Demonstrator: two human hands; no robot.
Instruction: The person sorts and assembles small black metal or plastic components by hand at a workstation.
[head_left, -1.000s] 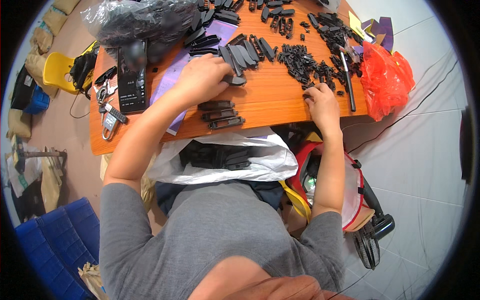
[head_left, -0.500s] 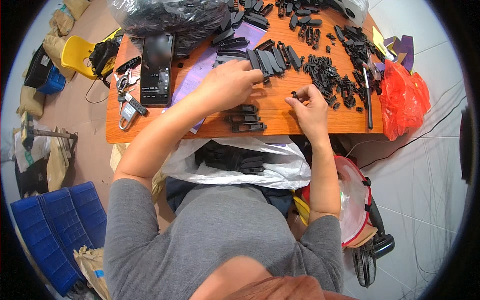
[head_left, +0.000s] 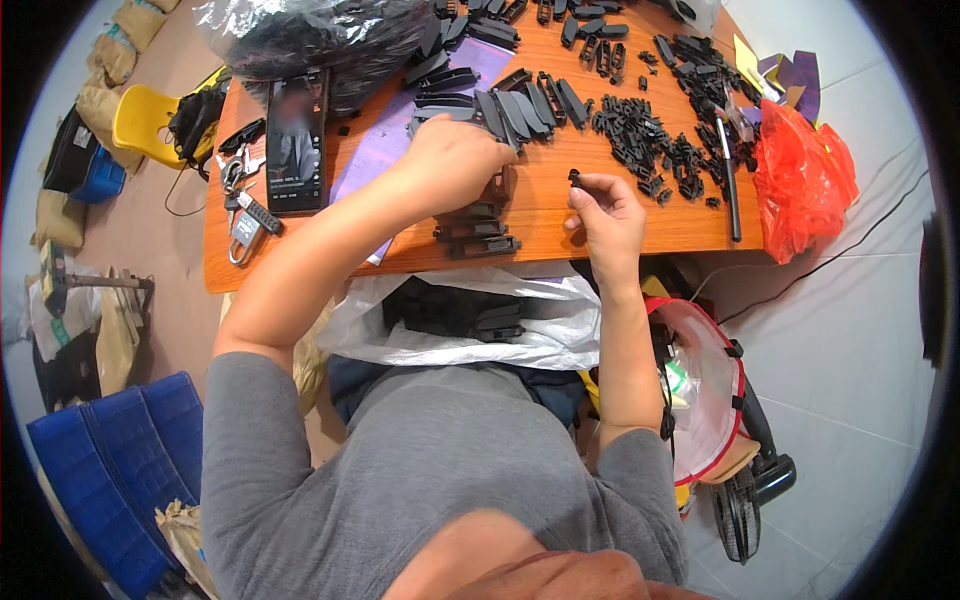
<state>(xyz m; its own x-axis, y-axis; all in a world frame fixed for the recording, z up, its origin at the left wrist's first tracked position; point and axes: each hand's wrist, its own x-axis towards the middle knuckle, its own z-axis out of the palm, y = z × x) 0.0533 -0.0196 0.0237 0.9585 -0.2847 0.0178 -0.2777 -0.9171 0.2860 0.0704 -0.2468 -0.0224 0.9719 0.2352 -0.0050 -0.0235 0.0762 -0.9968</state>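
Note:
Over the orange wooden table, my left hand [head_left: 458, 166] is closed with its fingers curled downward, just in front of a row of long grey and black plastic handle-like pieces [head_left: 514, 115]. Its fingertips are mostly hidden, so what they grip cannot be made out. Nearer the table edge, below that hand, lie several black plastic frames [head_left: 478, 244] side by side. To the right, my right hand [head_left: 610, 218] pinches a small black plastic piece [head_left: 574, 178] between thumb and forefinger, slightly above the tabletop.
Piles of small black parts [head_left: 635, 130] spread beyond my right hand. A phone [head_left: 297, 145], keys with a padlock [head_left: 245, 235] and a black plastic bag [head_left: 345, 45] occupy the left side. A pen [head_left: 728, 180] and red bag [head_left: 800, 180] sit right. An open white sack [head_left: 365, 335] is below the edge.
My right hand has turned so the small black piece now shows at its fingertips. My left hand stays near the same row of parts. The whole view has shifted slightly.

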